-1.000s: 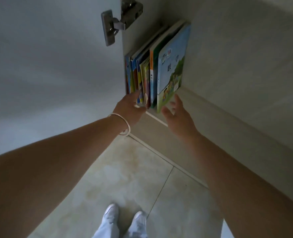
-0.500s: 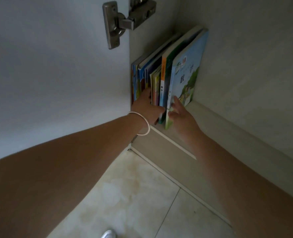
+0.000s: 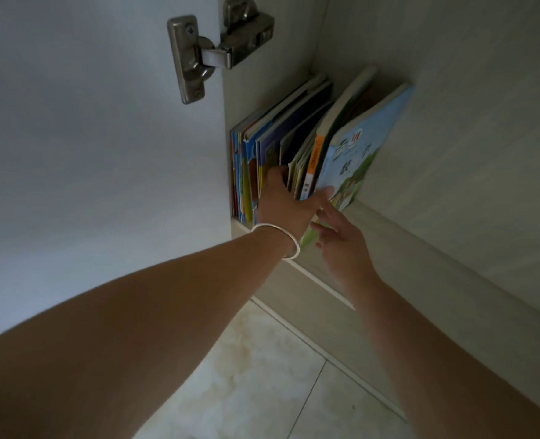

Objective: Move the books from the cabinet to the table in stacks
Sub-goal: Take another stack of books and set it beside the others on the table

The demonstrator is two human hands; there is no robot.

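Note:
Several thin picture books [image 3: 262, 147] stand upright in the left corner of the cabinet shelf [image 3: 421, 248]. The rightmost ones lean right, fronted by a light blue book [image 3: 360, 150] with a green tree on its cover. My left hand [image 3: 286, 205], a bangle on its wrist, has its fingers pushed into a gap in the row and its thumb lies across the blue cover, so it grips the leaning group. My right hand [image 3: 344, 248] is spread and touches the blue book's lower corner from below.
The white cabinet door [image 3: 88, 137] stands open on the left, held by a metal hinge [image 3: 205, 52]. The cabinet's back wall [image 3: 452, 106] rises to the right of the books. Beige floor tiles [image 3: 256, 391] lie below.
My view has moved closer to the shelf. My left fingers have slid deeper between the books, the right-hand books now lean away from the rest, and my right hand has dropped under the blue book's corner.

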